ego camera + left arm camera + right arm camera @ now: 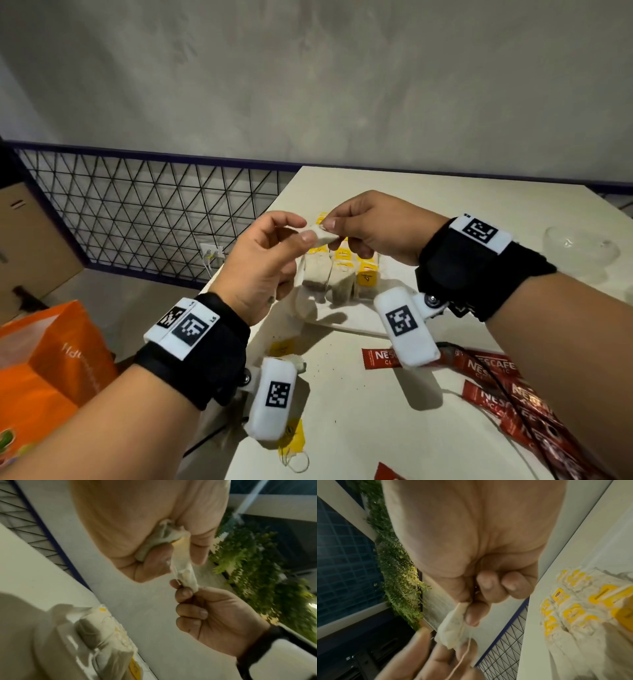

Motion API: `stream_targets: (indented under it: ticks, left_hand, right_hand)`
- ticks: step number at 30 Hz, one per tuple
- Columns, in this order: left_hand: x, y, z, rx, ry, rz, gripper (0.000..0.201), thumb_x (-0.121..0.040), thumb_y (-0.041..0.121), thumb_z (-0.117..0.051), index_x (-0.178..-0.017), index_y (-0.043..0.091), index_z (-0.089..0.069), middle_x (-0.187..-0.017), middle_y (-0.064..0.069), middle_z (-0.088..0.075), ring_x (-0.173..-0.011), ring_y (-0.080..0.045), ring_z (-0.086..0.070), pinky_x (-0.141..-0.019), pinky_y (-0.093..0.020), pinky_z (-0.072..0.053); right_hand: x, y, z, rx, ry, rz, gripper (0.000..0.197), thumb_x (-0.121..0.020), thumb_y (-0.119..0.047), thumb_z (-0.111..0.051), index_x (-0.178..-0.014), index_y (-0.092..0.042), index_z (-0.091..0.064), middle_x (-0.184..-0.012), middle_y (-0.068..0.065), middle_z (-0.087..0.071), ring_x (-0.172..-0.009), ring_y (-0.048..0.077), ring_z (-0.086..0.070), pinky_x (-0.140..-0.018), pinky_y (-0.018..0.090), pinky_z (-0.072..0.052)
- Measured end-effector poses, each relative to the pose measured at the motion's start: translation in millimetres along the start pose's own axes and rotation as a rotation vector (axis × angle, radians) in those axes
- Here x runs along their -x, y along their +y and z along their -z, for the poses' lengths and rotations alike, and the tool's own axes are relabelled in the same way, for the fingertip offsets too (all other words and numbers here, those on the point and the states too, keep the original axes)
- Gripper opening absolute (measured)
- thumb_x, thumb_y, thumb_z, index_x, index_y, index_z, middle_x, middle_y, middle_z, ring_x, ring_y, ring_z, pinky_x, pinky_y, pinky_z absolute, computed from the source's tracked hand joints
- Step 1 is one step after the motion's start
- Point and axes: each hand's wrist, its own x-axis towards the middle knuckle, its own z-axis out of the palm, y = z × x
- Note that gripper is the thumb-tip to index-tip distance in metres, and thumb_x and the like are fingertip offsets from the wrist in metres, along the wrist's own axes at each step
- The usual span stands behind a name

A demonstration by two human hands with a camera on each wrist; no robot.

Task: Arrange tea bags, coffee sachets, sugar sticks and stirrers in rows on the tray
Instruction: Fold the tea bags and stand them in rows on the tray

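Note:
Both hands hold one white tea bag (pixel 322 235) up in the air above the white tray (pixel 346 320). My left hand (pixel 301 233) pinches its near end, and my right hand (pixel 330 228) pinches the other end between thumb and forefinger. In the left wrist view the tea bag (pixel 181 566) stretches between the two hands. Its string (pixel 462 658) hangs loose in the right wrist view. Several tea bags with yellow tags (pixel 342 274) lie side by side on the tray below. Red coffee sachets (pixel 493 373) lie on the table at the right.
Loose tea bags with yellow tags (pixel 293 442) lie near the table's front left edge. A clear glass bowl (pixel 579 250) stands at the far right. An orange bag (pixel 51 359) sits off the table to the left. A wire mesh fence (pixel 137 212) runs behind.

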Motion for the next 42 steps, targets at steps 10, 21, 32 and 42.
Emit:
stream_targets:
  ticks: [10, 21, 32, 42]
  left_hand:
    - [-12.8, 33.8, -11.3, -0.598, -0.040, -0.118, 0.011, -0.088, 0.005, -0.066, -0.078, 0.006, -0.062, -0.049, 0.016, -0.051, -0.034, 0.002, -0.040, -0.040, -0.005, -0.029]
    - [-8.9, 39.8, -10.2, -0.585, -0.094, 0.008, 0.024, -0.080, 0.013, -0.076, -0.098, 0.003, -0.064, -0.085, -0.004, -0.063, -0.036, -0.002, -0.040, -0.037, -0.015, -0.030]
    - [-21.5, 42.2, -7.7, -1.093, -0.132, 0.026, 0.021, -0.083, 0.033, -0.073, -0.081, 0.012, -0.073, -0.074, -0.010, -0.064, -0.059, -0.013, -0.049, -0.053, -0.023, -0.038]
    - [-42.6, 25.3, 9.4, -1.613, -0.275, 0.387, 0.033, -0.088, 0.046, -0.063, -0.091, 0.015, -0.073, -0.083, 0.004, -0.069, -0.064, -0.011, -0.053, -0.053, -0.020, -0.040]
  right_hand:
    - [2.5, -3.1, 4.9, 0.060, 0.013, 0.013, 0.021, -0.094, -0.028, -0.054, -0.104, -0.017, -0.068, -0.085, -0.006, -0.061, -0.067, 0.016, -0.047, -0.062, 0.033, -0.040]
    - [4.0, -5.4, 6.2, 0.071, 0.017, 0.114, 0.010, -0.083, -0.003, -0.069, -0.088, -0.010, -0.065, -0.073, 0.005, -0.063, -0.060, 0.012, -0.051, -0.052, 0.022, -0.039]
    - [-4.5, -12.3, 6.9, 0.316, 0.007, 0.090, 0.007, -0.088, -0.021, -0.067, -0.083, -0.018, -0.063, -0.063, -0.010, -0.061, -0.054, 0.002, -0.053, -0.054, 0.018, -0.044]
    - [-34.7, 12.9, -21.8, 0.423, -0.144, -0.175, 0.010, -0.084, -0.002, -0.053, -0.082, -0.012, -0.056, -0.070, 0.008, -0.073, -0.071, 0.025, -0.073, -0.078, 0.040, -0.059]
